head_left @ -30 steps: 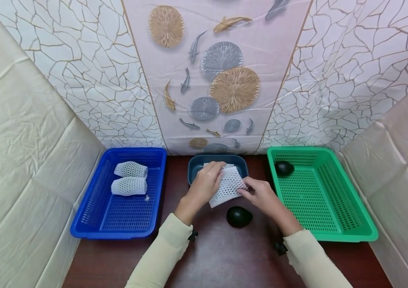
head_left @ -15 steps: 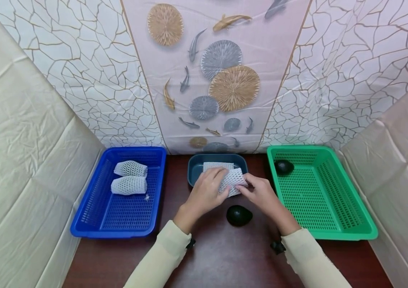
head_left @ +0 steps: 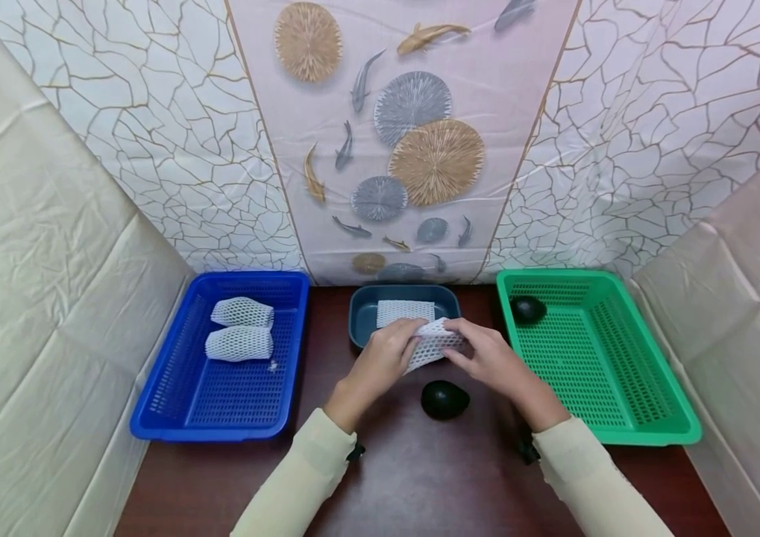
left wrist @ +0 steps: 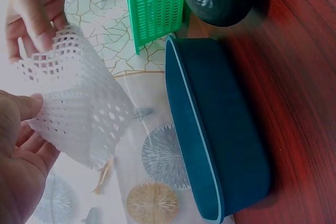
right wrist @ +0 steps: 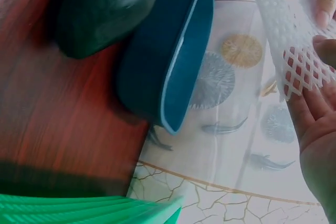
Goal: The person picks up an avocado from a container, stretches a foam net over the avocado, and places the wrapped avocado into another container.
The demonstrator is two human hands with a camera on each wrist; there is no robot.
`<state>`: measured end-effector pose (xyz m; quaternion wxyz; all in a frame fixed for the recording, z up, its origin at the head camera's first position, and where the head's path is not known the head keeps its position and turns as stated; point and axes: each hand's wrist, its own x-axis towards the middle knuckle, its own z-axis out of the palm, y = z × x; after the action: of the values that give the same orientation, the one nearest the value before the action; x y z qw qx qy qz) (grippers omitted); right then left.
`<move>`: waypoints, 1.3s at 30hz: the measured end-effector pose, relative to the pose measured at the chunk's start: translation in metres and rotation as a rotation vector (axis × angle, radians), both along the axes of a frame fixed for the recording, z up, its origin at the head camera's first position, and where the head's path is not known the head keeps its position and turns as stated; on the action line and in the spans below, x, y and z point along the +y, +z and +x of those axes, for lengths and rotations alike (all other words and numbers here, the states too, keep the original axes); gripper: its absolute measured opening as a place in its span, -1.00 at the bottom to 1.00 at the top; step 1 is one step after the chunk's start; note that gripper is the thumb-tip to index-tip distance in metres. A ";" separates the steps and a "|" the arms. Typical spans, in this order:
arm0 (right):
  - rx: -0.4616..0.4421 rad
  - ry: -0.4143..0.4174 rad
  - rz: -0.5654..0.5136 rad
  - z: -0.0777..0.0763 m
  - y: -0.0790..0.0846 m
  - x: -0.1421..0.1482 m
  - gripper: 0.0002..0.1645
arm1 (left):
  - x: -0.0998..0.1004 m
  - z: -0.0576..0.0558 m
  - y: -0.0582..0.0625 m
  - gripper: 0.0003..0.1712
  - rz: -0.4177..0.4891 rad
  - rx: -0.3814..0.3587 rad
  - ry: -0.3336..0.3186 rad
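Both hands hold a white foam net sleeve point(head_left: 429, 349) over the near edge of the dark teal tub point(head_left: 361, 317). My left hand point(head_left: 385, 352) pinches one side of it between thumb and fingers. At the other end, my right hand point(head_left: 490, 359) grips the rim, its thumb on the near face. In the left wrist view the sleeve point(left wrist: 86, 98) is spread, its mouth gaping between the two hands. A dark green avocado point(head_left: 444, 400) lies on the table just below the hands. Another flat foam net point(head_left: 406, 312) lies in the tub.
A blue basket point(head_left: 218, 432) on the left holds two white net-covered pieces point(head_left: 240, 343). On the right, a green basket point(head_left: 655, 436) contains one avocado point(head_left: 528, 310) in its far left corner. Patterned cloth walls point(head_left: 433, 246) enclose the table's back and sides.
The sleeve has shifted from hanging flat to being tilted and spread between the hands. The left hand moved lower and uncovered the net in the tub. The avocado stays put.
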<state>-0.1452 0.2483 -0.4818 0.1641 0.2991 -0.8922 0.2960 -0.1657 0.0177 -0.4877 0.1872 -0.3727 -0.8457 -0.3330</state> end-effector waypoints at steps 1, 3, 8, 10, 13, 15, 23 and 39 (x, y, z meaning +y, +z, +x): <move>-0.017 -0.015 0.023 0.000 -0.001 0.001 -0.49 | 0.000 0.000 0.000 -0.67 0.007 0.000 0.000; -0.057 -0.043 0.066 0.001 -0.003 0.003 -0.56 | 0.000 -0.001 0.001 -0.69 0.016 0.003 0.002; -0.132 -0.082 0.147 0.003 -0.015 0.007 -0.74 | -0.001 -0.001 0.003 -0.72 0.034 0.011 0.023; -0.150 -0.092 0.155 0.002 -0.020 0.009 -0.76 | -0.003 -0.002 0.004 -0.72 0.038 0.013 0.034; -0.159 -0.101 0.155 0.001 -0.026 0.010 -0.77 | -0.006 -0.003 0.004 -0.73 0.041 0.016 0.043; -0.161 -0.100 0.150 0.001 -0.029 0.010 -0.78 | -0.007 -0.004 0.003 -0.73 0.050 0.013 0.045; -0.153 -0.092 0.124 0.003 -0.033 0.010 -0.80 | -0.010 -0.005 0.001 -0.74 0.070 -0.014 0.044; 0.199 0.032 0.055 0.007 -0.003 0.000 -0.62 | -0.003 0.001 -0.014 -0.17 0.013 -0.352 0.058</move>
<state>-0.1386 0.2483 -0.4852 0.2389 0.3457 -0.8743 0.2428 -0.1644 0.0151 -0.5018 0.0479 -0.2828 -0.8737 -0.3929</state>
